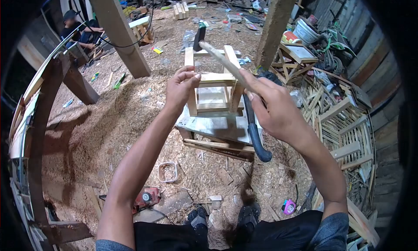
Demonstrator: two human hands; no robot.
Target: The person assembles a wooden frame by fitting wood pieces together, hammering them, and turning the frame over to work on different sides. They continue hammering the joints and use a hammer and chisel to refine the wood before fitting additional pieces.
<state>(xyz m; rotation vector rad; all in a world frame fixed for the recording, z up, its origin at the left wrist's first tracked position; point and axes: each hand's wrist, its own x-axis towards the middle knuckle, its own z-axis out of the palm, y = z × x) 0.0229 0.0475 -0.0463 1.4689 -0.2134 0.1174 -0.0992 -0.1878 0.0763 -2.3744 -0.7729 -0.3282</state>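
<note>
My right hand (272,107) is closed round the pale wooden handle of a hammer (222,59), whose dark head is raised above the far side of a small wooden frame (214,107). The frame looks like a little stool and stands on a low work table (207,124). At the frame's upper near rail, my left hand (180,87) is pinched, thumb against fingers. Whatever lies between those fingertips is too small to make out. A tool with a dark curved handle (257,142) lies along the table's right side, below my right hand.
Wood shavings cover the floor. A plastic tub (167,171), a red power tool (148,196) and a pink tape measure (288,206) lie near my feet. Posts (124,37) (275,28) rise beyond the table. Slatted wood pieces (348,137) are piled right. Another person (80,33) sits far left.
</note>
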